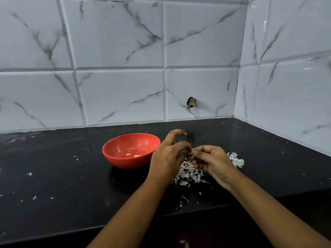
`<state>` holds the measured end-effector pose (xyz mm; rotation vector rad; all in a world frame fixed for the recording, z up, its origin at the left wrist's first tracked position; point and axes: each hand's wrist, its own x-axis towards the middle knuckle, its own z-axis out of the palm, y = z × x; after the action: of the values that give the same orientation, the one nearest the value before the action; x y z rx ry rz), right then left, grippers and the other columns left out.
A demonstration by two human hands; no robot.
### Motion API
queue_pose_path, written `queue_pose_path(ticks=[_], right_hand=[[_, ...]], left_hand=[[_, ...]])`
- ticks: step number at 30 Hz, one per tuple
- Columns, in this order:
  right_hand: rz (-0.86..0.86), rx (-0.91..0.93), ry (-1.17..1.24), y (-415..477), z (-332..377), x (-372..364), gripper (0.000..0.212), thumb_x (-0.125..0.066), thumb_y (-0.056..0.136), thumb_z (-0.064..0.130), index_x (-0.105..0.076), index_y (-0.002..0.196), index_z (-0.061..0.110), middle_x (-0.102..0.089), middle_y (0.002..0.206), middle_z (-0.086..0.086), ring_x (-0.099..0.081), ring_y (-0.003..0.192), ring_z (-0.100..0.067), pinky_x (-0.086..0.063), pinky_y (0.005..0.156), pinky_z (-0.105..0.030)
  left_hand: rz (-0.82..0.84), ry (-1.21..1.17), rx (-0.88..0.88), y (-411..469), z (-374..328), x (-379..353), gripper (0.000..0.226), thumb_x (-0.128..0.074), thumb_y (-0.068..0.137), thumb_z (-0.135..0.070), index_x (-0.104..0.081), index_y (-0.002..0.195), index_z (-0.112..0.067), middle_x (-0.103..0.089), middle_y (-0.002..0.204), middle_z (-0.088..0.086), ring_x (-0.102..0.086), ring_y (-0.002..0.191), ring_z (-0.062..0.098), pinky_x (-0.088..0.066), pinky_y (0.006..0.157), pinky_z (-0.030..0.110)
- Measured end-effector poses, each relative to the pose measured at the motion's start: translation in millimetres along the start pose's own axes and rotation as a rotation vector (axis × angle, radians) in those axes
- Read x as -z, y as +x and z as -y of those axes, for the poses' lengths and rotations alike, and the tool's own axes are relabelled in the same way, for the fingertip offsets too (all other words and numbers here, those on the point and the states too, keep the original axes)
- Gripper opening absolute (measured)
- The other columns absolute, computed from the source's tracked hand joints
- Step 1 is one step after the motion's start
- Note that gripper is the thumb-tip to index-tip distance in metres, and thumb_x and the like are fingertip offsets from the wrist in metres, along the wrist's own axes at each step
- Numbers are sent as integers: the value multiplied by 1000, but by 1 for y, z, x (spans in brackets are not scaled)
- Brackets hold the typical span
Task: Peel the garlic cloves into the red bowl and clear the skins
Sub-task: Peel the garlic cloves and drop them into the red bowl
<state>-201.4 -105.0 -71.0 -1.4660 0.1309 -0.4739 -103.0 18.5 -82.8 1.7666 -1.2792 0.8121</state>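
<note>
On the black counter (53,176), left of the red bowl (125,162), only some small white flakes (29,174) lie scattered. The red bowl stands upright near the tiled wall (116,95), and two peeled garlic cloves (128,154) lie on its bottom, close to each other. Its inner side has pale smears.

Just right of the bowl is the left hand (166,158), with fingers curled; the index finger is arched upward, and the other fingertips meet the fingertips of the right hand. Below this meeting point, on the counter right of the bowl, lies a heap of garlic skins (189,173). The right hand (213,161) is further right of the bowl, its fingers bent inward and its thumb pressed to the same point. Both hands seem to pinch something small there, but I cannot tell what it is, because the fingers hide it.

Beyond the right hand, a smaller clump of skins (236,159) lies on the counter. On the wall above, to the right of the bowl, is a dark broken spot (191,102).
</note>
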Motion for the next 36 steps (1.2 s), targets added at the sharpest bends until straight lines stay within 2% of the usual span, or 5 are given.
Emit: queue_pose_path(ticks=[7,17,22,28,36], right_hand=[[32,-59,-43,0,0,2,17,-55,92,-1,-64,78,2,-61,61,-5,-55,51,-7,-48,50,-15],[43,-83,-65,1,0,3,20,-55,92,-3,-63,75,2,-59,59,-6,-54,48,-6,-47,47,-14],[29,-68,-46,1,-1,2,17,-54,93,-1,-63,78,1,-59,61,-5,-54,51,-8,-48,49,-15],[-69,-42,40,5,-2,3,16,-51,95,1,-64,86,2,-61,66,-5,-56,56,-9,-51,52,-18],[-87,-14,84,5,-4,6,9,-57,92,2,-66,93,3,-68,70,-1,-59,62,-8,-53,56,-19]], left_hand=[[112,124,-139,1,1,1,23,-42,84,-33,-62,88,-22,-40,128,-13,-57,84,14,-52,52,34],[222,184,-209,0,5,-4,24,-35,86,-24,-56,96,-21,-35,130,-12,-54,101,14,-54,53,38],[227,188,-176,-1,3,-6,19,-55,86,-8,-53,101,-18,-35,128,-12,-54,99,17,-53,51,38],[222,153,-102,-1,0,-4,18,-39,89,-18,-53,101,-18,-37,123,-13,-53,101,14,-54,61,36],[258,79,87,-3,5,-5,13,-60,89,-21,-55,100,-22,-70,93,-7,-64,77,19,-50,67,39]])
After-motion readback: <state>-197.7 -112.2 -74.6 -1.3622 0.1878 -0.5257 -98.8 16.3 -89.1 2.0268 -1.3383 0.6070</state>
